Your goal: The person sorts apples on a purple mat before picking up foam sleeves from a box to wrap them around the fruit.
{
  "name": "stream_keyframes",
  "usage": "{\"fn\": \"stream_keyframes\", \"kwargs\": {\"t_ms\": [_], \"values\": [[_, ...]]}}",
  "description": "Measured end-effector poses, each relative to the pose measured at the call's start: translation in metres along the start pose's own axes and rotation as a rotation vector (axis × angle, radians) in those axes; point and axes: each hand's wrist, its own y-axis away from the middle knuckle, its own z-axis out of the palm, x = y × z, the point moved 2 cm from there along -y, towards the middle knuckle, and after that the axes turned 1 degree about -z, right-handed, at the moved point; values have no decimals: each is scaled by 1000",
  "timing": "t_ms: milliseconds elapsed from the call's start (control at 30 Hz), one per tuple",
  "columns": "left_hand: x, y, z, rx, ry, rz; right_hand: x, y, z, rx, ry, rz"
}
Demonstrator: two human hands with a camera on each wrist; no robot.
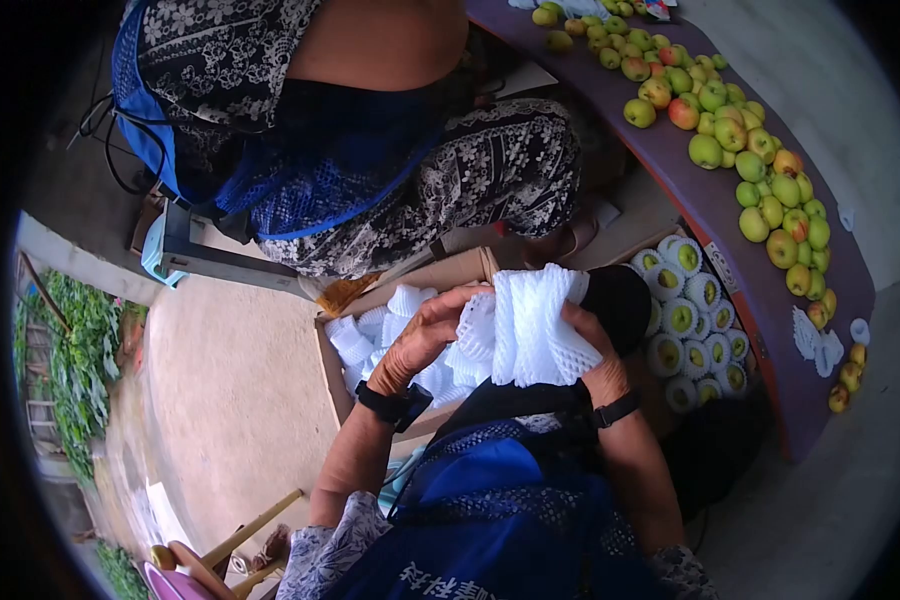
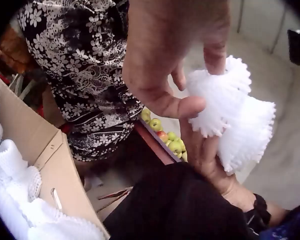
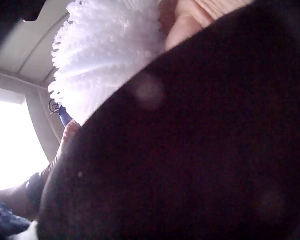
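In the head view my right hand (image 1: 598, 352) holds a flattened bundle of white foam net sleeves (image 1: 535, 325) above my lap, its fingers behind the bundle. My left hand (image 1: 428, 332) pinches a smaller white foam net sleeve (image 1: 476, 328) at the bundle's left side. The left wrist view shows that sleeve (image 2: 217, 97) between thumb and fingers, overlapping the larger bundle (image 2: 250, 132). Ruffled foam edges (image 3: 100, 55) fill the top of the right wrist view, where a dark surface hides most of the right hand.
Below my left hand stands a cardboard box (image 1: 332, 375) of loose foam sleeves. Sleeved apples (image 1: 682, 318) fill a box at right, beside a purple-topped table (image 1: 660, 155) bearing bare apples (image 1: 730, 135). Another person (image 1: 370, 130) sits opposite, close by.
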Motion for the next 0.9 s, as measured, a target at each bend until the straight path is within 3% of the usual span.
{"fn": "stream_keyframes", "kwargs": {"t_ms": [300,467,700,767,900], "values": [[-19,1,-3,24,256,41,-5,7,4,-104,-4,2],[-36,-2,-13,197,209,42,1,1,-5,-104,5,9],[-14,0,2,165,189,24,-2,3,3,-106,-14,2],[-3,0,13,67,156,0,-2,3,3,-85,8,1],[0,0,9,32,70,-3,-5,3,8,-91,33,15]]}}
